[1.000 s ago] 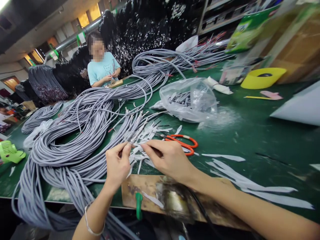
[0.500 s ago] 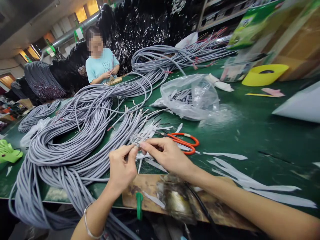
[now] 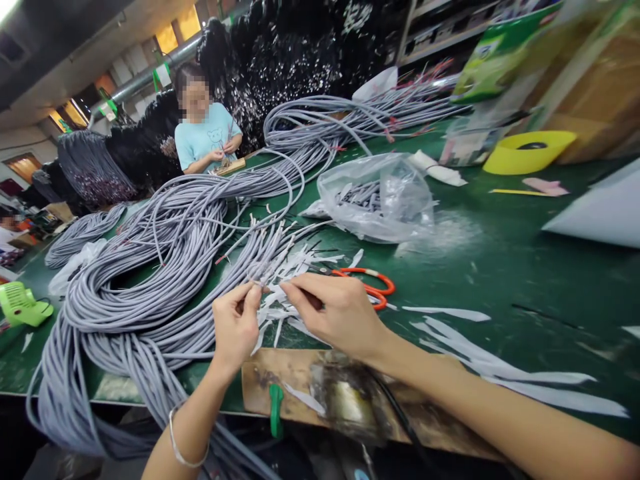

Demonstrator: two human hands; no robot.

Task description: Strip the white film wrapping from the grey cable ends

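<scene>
I have both hands over the tabletop (image 3: 480, 267), just at the near edge of a scatter of white strips (image 3: 303, 259), where the cut ends of grey cables (image 3: 110, 323) lie among them. The left hand (image 3: 237, 327) has thumb and fingertips drawn together; the right hand (image 3: 345, 310) does likewise, its fingertips just beside the left's. What sits between them is too small for me to make out, so I cannot tell whether either is clamped on anything. Orange-handled scissors (image 3: 384, 277) lie behind my right hand. Below the hands I see a worn board (image 3: 260, 383) with a green clip (image 3: 276, 407) at its front edge. Farther back is a clear plastic bag (image 3: 405, 200) with grey pieces inside, and across the cables a person in a light-blue shirt (image 3: 207, 140) holds something thin.
</scene>
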